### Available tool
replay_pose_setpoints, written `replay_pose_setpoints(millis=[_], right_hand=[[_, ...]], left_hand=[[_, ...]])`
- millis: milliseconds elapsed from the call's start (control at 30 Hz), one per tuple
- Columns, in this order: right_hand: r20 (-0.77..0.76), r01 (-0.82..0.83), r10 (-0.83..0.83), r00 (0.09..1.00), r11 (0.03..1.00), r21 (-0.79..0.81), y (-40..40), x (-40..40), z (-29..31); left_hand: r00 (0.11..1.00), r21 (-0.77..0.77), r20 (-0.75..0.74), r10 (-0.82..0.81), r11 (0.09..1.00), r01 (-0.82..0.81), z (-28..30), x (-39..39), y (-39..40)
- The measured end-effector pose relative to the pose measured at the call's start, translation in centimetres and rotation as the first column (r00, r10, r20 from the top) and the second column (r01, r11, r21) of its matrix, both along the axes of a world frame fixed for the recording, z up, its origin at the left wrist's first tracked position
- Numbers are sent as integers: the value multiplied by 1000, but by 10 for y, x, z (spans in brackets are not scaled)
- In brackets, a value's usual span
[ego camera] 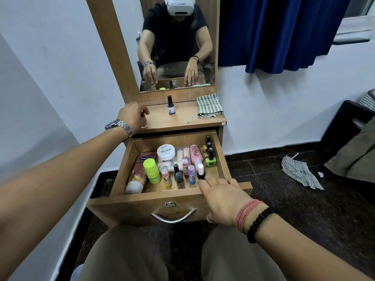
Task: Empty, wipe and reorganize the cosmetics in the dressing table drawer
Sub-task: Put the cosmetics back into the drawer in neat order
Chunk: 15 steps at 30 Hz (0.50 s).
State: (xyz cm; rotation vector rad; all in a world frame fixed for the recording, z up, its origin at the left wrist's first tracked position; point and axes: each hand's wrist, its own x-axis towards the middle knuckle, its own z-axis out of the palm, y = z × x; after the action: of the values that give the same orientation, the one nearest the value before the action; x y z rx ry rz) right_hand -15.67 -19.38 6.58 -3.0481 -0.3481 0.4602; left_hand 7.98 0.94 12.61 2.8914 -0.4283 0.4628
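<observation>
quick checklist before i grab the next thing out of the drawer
1. Drawer pulled out far enough to reach everything: ok.
2. Free space on the dressing table top between the small blue-labelled bottle and the folded checked cloth: ok.
3. Right hand free to pick: ok, fingers straight over the drawer's front edge near the white-capped bottle.
4. Left hand free: not ok, it is curled round a small glass item at the top's left end.
5. That item set down and steady: cannot tell, the hand hides it.
6. Drawer emptied for wiping: not ok, many cosmetics remain.
</observation>
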Motion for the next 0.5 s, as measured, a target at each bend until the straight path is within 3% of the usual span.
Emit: replay_pose_setpoints(millis=[200, 333, 500], right_hand=[[-14, -1, 1, 1000, 1000, -21, 0, 1, 1], [3, 1, -1, 1000, 1000, -17, 0, -1, 0], [27, 6, -6, 1000, 1000, -20, 0, -2, -2]], left_hand=[[964, -72, 40, -261, 962, 264, 0, -46, -39], [875, -110, -53, -482, 873, 475, -13, -86, -77], [828, -54, -120, -548, 837, 545, -37, -111, -109]])
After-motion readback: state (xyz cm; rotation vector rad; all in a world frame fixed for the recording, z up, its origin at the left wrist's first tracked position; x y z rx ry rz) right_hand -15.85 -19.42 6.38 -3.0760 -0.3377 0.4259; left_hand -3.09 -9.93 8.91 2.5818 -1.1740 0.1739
